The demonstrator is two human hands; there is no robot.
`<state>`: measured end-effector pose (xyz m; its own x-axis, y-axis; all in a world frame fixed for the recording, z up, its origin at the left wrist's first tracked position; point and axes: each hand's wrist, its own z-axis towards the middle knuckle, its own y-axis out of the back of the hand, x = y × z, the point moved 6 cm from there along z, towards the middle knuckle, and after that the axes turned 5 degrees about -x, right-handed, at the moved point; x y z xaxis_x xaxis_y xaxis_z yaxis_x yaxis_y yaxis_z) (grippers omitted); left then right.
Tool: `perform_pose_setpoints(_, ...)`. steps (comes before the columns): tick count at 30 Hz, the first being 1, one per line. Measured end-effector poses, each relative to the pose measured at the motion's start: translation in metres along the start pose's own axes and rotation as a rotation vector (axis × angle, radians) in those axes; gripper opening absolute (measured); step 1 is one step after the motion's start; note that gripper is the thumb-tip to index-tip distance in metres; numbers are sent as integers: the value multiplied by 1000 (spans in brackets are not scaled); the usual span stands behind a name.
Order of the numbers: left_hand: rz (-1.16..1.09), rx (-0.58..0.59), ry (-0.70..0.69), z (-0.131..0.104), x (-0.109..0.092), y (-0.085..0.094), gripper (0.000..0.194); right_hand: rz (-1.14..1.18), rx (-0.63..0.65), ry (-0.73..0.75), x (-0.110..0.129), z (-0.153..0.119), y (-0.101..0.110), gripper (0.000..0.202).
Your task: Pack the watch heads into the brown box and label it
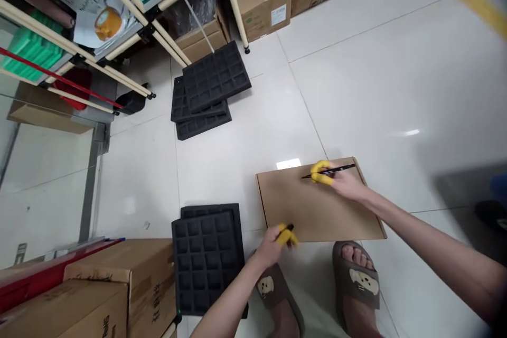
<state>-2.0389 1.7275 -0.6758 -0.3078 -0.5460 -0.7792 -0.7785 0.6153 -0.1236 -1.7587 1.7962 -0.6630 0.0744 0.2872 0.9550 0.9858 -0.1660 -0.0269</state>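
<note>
A flat brown cardboard box (pixel 317 208) lies on the floor in front of my feet. My right hand (pixel 340 179), with yellow covers on its fingertips, is closed around a slim black pen (pixel 338 169). The pen's tip points left, over the far part of the box. Near the box's front left corner is my left hand (pixel 275 243), closed, also with yellow fingertip covers. A small black piece (pixel 290 227), which looks like the pen's cap, sticks out between its fingers; the fingertips are slightly blurred.
Black foam trays with square pockets (pixel 204 264) are stacked at the left, more foam trays (pixel 217 76) farther off. Cardboard boxes (pixel 150 269) stand at the lower left. A pipe-frame shelf (pixel 158 37) fills the upper left. Another person's shoe (pixel 491 215) shows at the right edge.
</note>
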Motion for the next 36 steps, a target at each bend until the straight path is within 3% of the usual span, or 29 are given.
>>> perform_pose_setpoints(1,153,-127,-120,11,-1,10,39,-49,-14,34,-3,11,-16,24)
perform_pose_setpoints(3,385,-256,-302,29,6,19,31,-90,-88,92,-16,25,-58,21)
perform_pose_setpoints(6,597,-285,-506,40,29,17,29,-167,-148,134,-42,31,-117,16)
perform_pose_setpoints(8,684,-295,-600,38,42,13,27,-293,-175,153,-55,30,-136,13)
perform_pose_setpoints(13,715,-336,-672,30,48,9,24,-426,-291,198,-56,25,-124,10)
perform_pose_setpoints(22,717,-340,-681,31,47,9,24,-422,-233,173,-55,25,-122,10)
perform_pose_setpoints(28,740,-328,-646,32,50,9,24,-431,-313,131,-65,26,-115,11)
perform_pose_setpoints(36,782,-386,-733,30,50,8,23,-417,-190,209,-59,28,-123,7)
